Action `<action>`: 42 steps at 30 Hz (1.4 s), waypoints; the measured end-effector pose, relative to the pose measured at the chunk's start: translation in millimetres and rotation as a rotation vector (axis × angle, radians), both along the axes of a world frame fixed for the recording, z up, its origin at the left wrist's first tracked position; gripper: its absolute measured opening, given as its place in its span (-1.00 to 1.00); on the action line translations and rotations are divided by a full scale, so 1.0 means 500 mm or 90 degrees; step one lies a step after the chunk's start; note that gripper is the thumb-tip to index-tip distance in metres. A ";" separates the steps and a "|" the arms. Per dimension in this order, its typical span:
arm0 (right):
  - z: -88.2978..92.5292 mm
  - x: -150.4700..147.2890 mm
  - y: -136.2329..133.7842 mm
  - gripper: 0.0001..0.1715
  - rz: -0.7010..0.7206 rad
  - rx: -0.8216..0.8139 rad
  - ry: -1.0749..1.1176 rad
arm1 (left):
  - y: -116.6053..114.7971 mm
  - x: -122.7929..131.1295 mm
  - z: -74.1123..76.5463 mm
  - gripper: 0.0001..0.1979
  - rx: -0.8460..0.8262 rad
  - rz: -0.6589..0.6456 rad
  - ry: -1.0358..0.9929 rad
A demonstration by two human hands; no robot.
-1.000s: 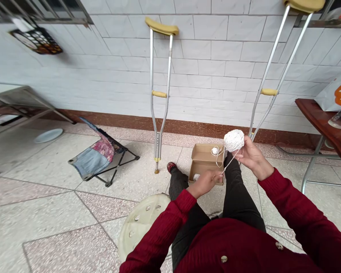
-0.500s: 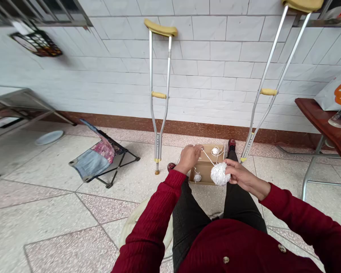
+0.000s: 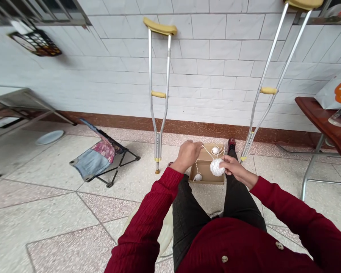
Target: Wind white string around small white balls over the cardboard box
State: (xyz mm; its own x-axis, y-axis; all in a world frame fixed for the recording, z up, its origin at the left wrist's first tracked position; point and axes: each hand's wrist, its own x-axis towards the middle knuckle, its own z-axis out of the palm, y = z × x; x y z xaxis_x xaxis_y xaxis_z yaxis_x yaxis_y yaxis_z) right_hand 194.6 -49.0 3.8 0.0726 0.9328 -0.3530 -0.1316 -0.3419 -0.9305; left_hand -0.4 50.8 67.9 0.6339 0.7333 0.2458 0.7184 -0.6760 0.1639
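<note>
My right hand (image 3: 232, 167) grips a ball of white yarn (image 3: 216, 167) by its right side, above an open cardboard box (image 3: 207, 182). From that ball a white strand (image 3: 208, 151) runs up and left to my left hand (image 3: 188, 154), whose fingers are pinched on it. Inside the box, a small white yarn ball (image 3: 215, 150) sits toward the far side. A second small ball (image 3: 198, 177) lies in the near left corner, with a thin strand rising from it toward my left hand.
Two crutches (image 3: 158, 94) (image 3: 268, 91) lean on the tiled wall. At left are a folding chair (image 3: 95, 161), a pale plate (image 3: 49, 137) on the floor and a metal-legged table (image 3: 25, 96). A red-brown table (image 3: 315, 113) holding a plastic bag (image 3: 337, 89) stands at right.
My right hand and the yarn ball have moved slightly left and up, closer to my left hand. The left hand has shifted only a little and keeps its pinch on the strand.
</note>
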 end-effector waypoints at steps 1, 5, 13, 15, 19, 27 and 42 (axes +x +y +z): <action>-0.016 -0.003 0.019 -0.68 -0.045 -0.009 -0.032 | -0.014 0.011 0.004 -0.69 -0.024 -0.011 0.001; -0.020 -0.012 0.089 -0.66 -0.180 0.016 -0.006 | -0.075 0.046 -0.020 -0.69 -0.175 -0.059 -0.075; 0.122 0.008 0.101 -0.74 -0.113 0.176 0.308 | -0.119 0.017 -0.125 -0.58 -0.452 -0.093 -0.301; 0.154 0.012 0.078 -0.74 -0.082 0.213 0.311 | -0.109 0.012 -0.152 -0.59 -0.462 -0.081 -0.310; 0.166 -0.009 0.001 -0.68 0.045 0.161 0.258 | -0.050 0.008 -0.169 -0.62 -0.425 -0.045 -0.292; -0.017 -0.046 -0.042 -0.74 0.002 -0.034 0.054 | 0.011 0.026 -0.025 -0.70 -0.093 -0.060 -0.072; 0.128 -0.015 0.008 -0.76 -0.044 0.168 0.163 | -0.072 0.006 -0.146 -0.65 -0.380 -0.044 -0.268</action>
State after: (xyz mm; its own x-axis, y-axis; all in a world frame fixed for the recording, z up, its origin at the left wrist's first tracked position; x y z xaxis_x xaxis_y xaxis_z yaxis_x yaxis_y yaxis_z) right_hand 187.0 -45.1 67.6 0.0798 0.9901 -0.1158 -0.3858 -0.0764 -0.9194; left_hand 2.6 14.8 -5.2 0.6236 0.7801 0.0499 0.4724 -0.4270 0.7711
